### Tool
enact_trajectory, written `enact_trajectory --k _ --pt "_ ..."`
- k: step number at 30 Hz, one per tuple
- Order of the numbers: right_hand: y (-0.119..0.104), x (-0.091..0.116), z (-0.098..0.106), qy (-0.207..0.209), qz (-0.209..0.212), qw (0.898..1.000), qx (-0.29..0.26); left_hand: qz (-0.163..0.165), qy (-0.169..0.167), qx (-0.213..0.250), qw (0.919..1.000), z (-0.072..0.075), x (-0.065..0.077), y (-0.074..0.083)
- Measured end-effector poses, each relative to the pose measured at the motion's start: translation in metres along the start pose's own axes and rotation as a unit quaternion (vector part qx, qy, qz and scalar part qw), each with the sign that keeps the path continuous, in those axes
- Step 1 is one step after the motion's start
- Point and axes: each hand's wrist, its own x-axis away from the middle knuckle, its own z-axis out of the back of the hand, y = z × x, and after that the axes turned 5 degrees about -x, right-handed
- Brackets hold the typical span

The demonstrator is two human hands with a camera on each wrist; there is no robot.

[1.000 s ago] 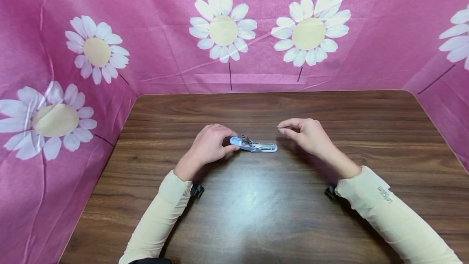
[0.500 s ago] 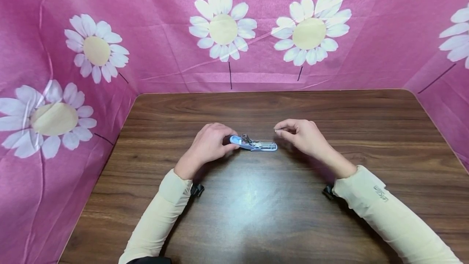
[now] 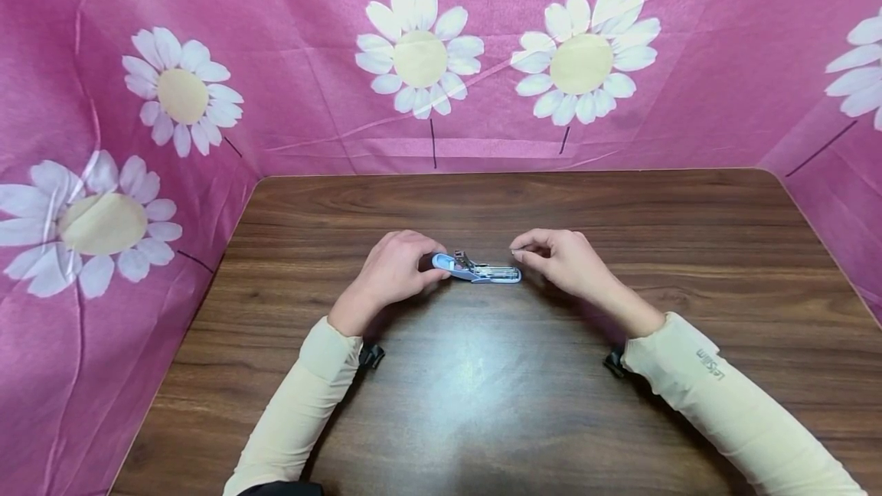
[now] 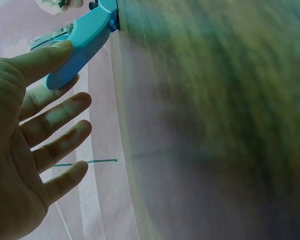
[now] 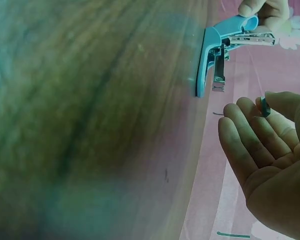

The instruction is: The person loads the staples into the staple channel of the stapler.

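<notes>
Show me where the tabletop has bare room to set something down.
The tabletop is bare between the left sleeve and right sleeve, from the blue stapler back to the pink cloth, and outside each sleeve. It is crowded mid-table: the left hand grips the stapler, and near it the right hand pinches a small dark piece.

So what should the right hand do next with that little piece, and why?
Probably ease the right hand toward the stapler and line the piece up with its metal track. The hand pinches the piece apart from the stapler, which is opened with its metalwork exposed, while the left hand holds one end. The piece might be staples.
</notes>
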Motion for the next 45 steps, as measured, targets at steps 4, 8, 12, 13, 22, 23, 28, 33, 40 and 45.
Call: enact_trajectory --k 4,8,12,13,22,23,28,33,40,45 --pt "0.0 0.001 -0.003 -0.011 -0.001 1.0 0.002 0.0 0.0 0.001 1.0 0.0 0.0 0.0" --pt "0.0 0.001 -0.005 -0.024 -0.001 1.0 0.004 0.001 -0.001 0.003 1.0 0.0 0.0 0.001" --pt "0.0 0.001 -0.006 -0.031 0.003 1.0 0.006 -0.001 0.002 0.004 1.0 0.001 0.0 0.001" --pt "-0.001 0.001 -0.006 -0.031 0.004 0.999 0.006 -0.001 0.003 0.004 1.0 0.001 0.0 0.001" --pt "-0.001 0.0 -0.01 -0.042 0.014 0.999 0.014 0.003 -0.001 0.009 1.0 0.0 0.0 0.002" --pt "-0.001 0.0 -0.01 -0.043 0.014 0.999 0.015 0.002 -0.001 0.012 0.9999 0.0 0.0 0.002" --pt "-0.001 0.0 -0.012 -0.048 0.015 0.999 0.02 0.003 -0.002 0.017 0.9999 0.0 0.0 0.002" --pt "-0.002 0.001 -0.012 -0.052 0.02 0.998 0.027 0.006 -0.001 0.015 0.9999 -0.001 0.0 0.002" --pt "-0.003 0.001 -0.013 -0.052 0.028 0.997 0.039 0.023 -0.024 0.063 0.9975 -0.002 0.0 0.003" --pt "-0.002 0.001 -0.015 -0.053 0.043 0.997 0.047 0.037 -0.039 0.105 0.9931 -0.003 -0.001 0.002"
